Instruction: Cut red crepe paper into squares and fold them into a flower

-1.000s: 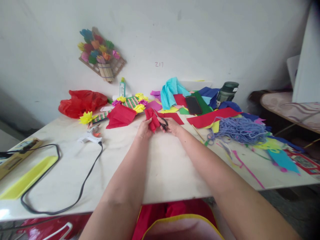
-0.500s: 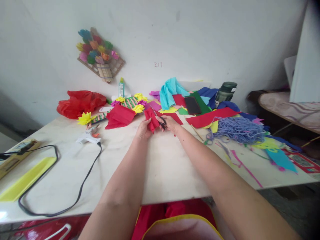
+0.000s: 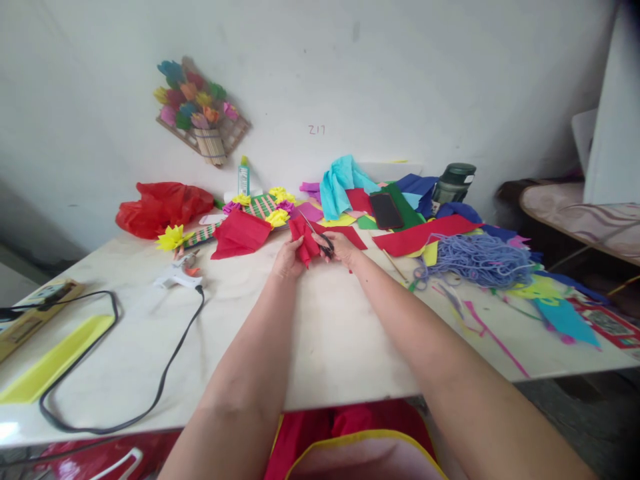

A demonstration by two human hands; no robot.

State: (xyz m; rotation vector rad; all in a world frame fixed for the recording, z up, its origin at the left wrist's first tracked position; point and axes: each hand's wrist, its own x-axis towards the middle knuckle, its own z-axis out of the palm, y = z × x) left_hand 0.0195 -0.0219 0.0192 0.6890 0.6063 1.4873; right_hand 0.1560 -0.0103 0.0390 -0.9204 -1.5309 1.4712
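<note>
The red paper (image 3: 303,243) looks matt and crinkled like crepe. The scissors (image 3: 320,241) have thin metal blades and dark plastic handles. The pale worktop (image 3: 320,333) is smooth with a faint sheen.

Only one cam here, worn on the person's head. It looks forward and down across the white table (image 3: 330,347) toward the wall (image 3: 400,80) at 12 o'clock. Forearms loom close at 6 o'clock.
</note>
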